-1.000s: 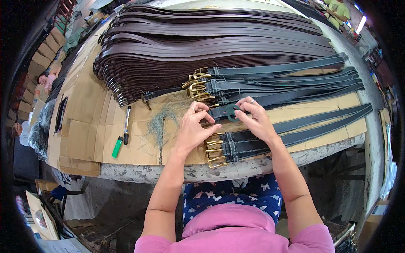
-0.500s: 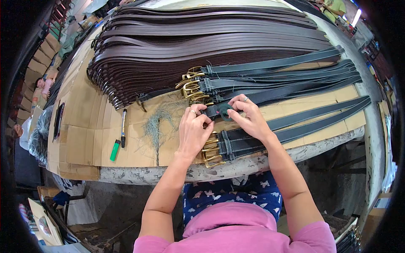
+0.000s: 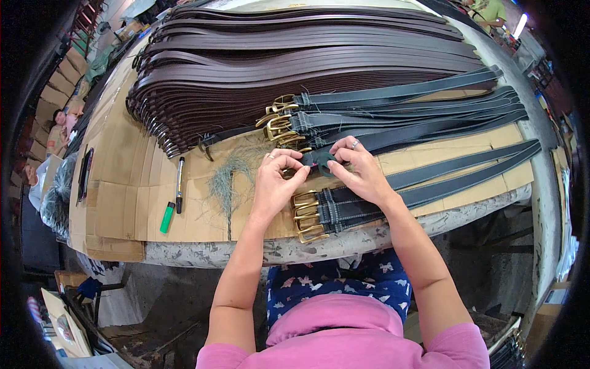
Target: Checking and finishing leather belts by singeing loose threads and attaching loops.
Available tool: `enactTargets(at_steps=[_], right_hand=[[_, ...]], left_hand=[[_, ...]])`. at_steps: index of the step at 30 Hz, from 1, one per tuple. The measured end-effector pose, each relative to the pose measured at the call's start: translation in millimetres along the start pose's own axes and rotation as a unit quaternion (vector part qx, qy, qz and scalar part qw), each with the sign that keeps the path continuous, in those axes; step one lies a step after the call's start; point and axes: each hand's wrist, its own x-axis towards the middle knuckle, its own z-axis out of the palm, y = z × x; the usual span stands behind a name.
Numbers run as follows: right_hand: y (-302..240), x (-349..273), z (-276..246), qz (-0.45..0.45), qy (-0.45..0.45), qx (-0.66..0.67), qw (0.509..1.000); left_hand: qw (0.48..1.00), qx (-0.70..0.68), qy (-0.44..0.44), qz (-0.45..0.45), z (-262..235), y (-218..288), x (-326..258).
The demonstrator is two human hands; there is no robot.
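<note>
Nearest me is the worker's pink shirt (image 3: 338, 323), above it printed blue shorts (image 3: 307, 280) against the mottled table edge (image 3: 203, 253). Cardboard (image 3: 120, 224) covers the tabletop. Close to that edge lies a small bundle of black belts (image 3: 393, 206), gold buckles to the left, passing below the right wrist.

Past it, 2 bare hands meet over 1 dark belt (image 3: 314, 158). The right hand (image 3: 364, 175) pinches a dark green ring (image 3: 322, 165) between thumb and forefinger, right at the belt. The left hand (image 3: 275, 180) has its fingers bunched at the belt's left end; from here I can't tell whether they grip it. Left of that hand sit a tangle of thread (image 3: 225, 187), a pen (image 3: 180, 184) and a stubby green tube (image 3: 166, 218).

Beyond the hands more black straps (image 3: 424, 117) fan rightward, their buckles overlapping. Behind those rises a broad stack of brown belts (image 3: 307, 67). Farther off are 2 other people, 1 at the far left (image 3: 59, 130), 1 at the upper right (image 3: 490, 12).
</note>
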Motion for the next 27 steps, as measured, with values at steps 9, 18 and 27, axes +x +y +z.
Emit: enactTargets(at_steps=[9, 18, 27], right_hand=[[0.2, -0.7, -0.9, -0.005, 0.015, -0.021, 1.000], [22.8, -1.1, 12.7, 0.097, 0.135, 0.197, 0.966], [23.0, -26.8, -30.1, 0.164, 0.111, 0.285, 0.938]], left_hand=[[0.999, -0.044, 0.024, -0.020, -3.1, 9.1, 1.7], [0.985, 0.152, 0.016, 0.084, -5.0, 6.4, 0.0], [0.943, 0.273, -0.034, 0.188, -2.7, 27.4, 1.0]])
